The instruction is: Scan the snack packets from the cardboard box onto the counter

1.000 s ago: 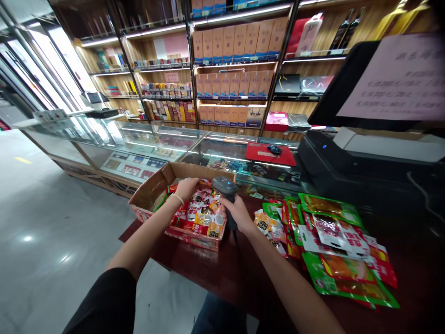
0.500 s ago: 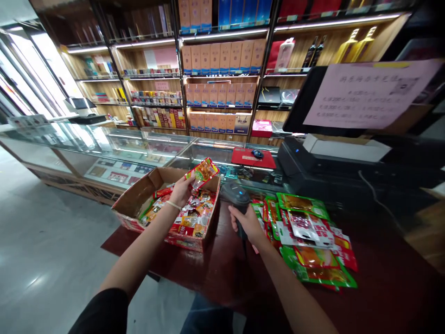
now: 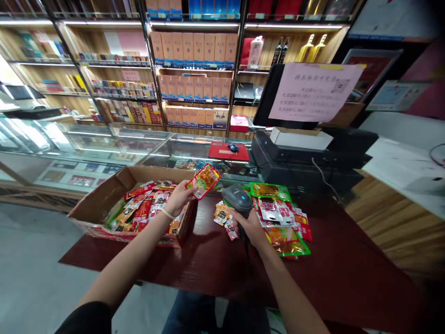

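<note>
Pinched in my left hand point(image 3: 180, 199) is a red-edged snack packet point(image 3: 205, 180) with a clear window, raised over the right rim of a cardboard box point(image 3: 91, 203). Many small red, white and orange packets point(image 3: 142, 211) fill that box. My right hand point(image 3: 247, 226) grips a dark barcode scanner point(image 3: 238, 198) with a blue light, its head close to the held packet but apart from it. A few small orange and pink packets point(image 3: 223, 214) lie on the table beside the scanner. Right of my right hand is a pile of green, red and white snack packets point(image 3: 278, 211).
Beyond the dark red table point(image 3: 208, 269) runs a glass display counter point(image 3: 139, 144) with a red mat point(image 3: 222, 151) and mouse. A monitor point(image 3: 267, 95) with a pink paper sign stands on the right, above black equipment. Shelves of boxes and bottles line the back wall.
The view has swung right, so the scene sits farther left. The scanner head has tilted toward the held packet, and the small packets beside it now show. Both hands keep their holds.
</note>
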The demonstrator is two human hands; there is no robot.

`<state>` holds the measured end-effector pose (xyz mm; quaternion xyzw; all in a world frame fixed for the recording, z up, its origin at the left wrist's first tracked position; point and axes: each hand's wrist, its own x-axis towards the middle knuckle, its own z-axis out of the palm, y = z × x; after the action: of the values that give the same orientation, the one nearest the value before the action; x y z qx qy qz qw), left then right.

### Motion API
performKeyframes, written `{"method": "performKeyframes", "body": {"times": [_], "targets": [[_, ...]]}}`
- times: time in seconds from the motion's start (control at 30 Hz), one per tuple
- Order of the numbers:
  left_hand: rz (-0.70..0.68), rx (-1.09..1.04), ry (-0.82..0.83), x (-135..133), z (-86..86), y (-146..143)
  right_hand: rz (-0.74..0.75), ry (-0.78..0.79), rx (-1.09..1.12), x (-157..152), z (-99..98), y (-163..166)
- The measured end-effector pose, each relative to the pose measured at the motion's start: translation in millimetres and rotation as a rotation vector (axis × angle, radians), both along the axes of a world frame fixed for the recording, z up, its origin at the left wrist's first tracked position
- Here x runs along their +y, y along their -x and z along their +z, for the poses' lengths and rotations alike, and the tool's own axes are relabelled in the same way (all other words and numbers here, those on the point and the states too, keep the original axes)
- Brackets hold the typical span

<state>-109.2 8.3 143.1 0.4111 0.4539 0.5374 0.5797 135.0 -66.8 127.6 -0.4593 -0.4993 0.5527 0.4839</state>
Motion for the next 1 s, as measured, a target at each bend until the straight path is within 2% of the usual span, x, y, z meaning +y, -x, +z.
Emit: {"method": "performKeyframes", "body": {"times": [0.13, 0.23, 0.4, 0.5, 0.57, 0.67, 0.8, 0.87, 1.0], "targets": [[-0.006, 0.094, -0.035, -1.2, -2.3, -3.2, 0.005, -0.003, 0.017, -2.8, -4.3, -4.1], [0.027, 0.264, -0.112, -0.2, -5.7, -4.0, -0.003, -0.013, 0.032, -2.9, -6.4, -11.7], [0.001, 0.800, -0.304, -8.0, 1.9, -19.1, -0.111, -0.034, 0.088, -4.7, -7.3, -37.9], [-0.050, 1.140, -0.373, -16.0, 7.8, -46.8, -0.155, -0.036, 0.122, -9.5, -4.6, -55.0], [-0.058, 1.335, -0.417, -18.6, 3.5, -69.5, -0.195, -0.025, 0.132, -14.1, -3.1, -64.5], [-0.067, 1.547, -0.403, -16.8, -19.0, -98.4, -0.241, -0.015, 0.145, -21.8, -4.2, -75.3], [-0.166, 1.668, -0.292, -11.1, -66.4, -112.5, -0.232, -0.004, 0.138, -30.6, -11.0, -84.9], [-0.258, 1.607, -0.268, -9.1, -89.9, -110.5, -0.225, -0.004, 0.121, -33.1, -14.1, -87.0], [-0.310, 1.380, -0.416, -5.3, -125.2, -100.3, -0.220, -0.005, 0.119, -32.3, -16.9, -84.4]]}}
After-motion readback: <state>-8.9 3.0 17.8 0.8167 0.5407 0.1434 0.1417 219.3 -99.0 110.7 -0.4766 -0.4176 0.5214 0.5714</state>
